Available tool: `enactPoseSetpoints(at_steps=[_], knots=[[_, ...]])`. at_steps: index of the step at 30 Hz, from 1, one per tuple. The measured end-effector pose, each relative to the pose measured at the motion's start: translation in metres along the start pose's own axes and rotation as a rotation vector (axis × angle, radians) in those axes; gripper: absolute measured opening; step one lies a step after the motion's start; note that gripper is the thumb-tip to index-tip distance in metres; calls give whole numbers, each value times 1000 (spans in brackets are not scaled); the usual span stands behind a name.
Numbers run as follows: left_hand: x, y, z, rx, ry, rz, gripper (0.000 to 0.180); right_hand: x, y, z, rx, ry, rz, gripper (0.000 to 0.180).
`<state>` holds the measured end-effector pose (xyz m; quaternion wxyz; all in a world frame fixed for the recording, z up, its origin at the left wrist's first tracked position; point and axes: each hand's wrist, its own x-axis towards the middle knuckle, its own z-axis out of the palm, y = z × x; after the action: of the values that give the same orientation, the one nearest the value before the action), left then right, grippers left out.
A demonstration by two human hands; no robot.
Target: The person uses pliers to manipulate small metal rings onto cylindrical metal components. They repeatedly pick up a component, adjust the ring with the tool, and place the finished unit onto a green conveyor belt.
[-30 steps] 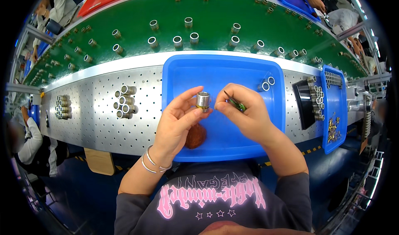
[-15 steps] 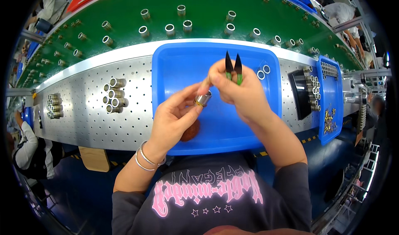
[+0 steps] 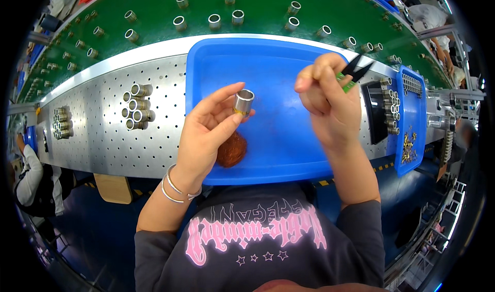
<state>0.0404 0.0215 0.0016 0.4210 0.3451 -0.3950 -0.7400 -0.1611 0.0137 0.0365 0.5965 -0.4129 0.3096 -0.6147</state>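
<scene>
left hand (image 3: 210, 126): pinching metal sleeve (image 3: 244, 102), above blue tray (image 3: 281, 122)
right hand (image 3: 330, 98): curled around green-black tool (image 3: 353, 66), by tray's right edge
open room: between hands
bench (image 3: 162, 137): perforated metal
beyond: green surface (image 3: 265, 16)

The tube (image 3: 245, 101) in the left grip (image 3: 206, 124) is silver, yellow at its lower end; the tool (image 3: 351, 65) in the right grip (image 3: 330, 96) is black and green. Beneath the left grip, the tray (image 3: 281, 137) is blue; farther left, the worktop (image 3: 98, 127) is dotted silver.
</scene>
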Motion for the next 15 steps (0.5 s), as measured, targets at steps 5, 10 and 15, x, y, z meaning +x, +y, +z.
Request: enactPoseSetpoints(at_steps=[5,10,15], knots=[[0,-4,1,-7,38,20,41,-1,-4,10,-97,-170,-78,13],[-2,-8,0,76,-3,68,42,7,-14,24,-235,-228,-87,16],[0,-5,1,42,105,42,44,10,-9,26,-464,-70,-41,17]])
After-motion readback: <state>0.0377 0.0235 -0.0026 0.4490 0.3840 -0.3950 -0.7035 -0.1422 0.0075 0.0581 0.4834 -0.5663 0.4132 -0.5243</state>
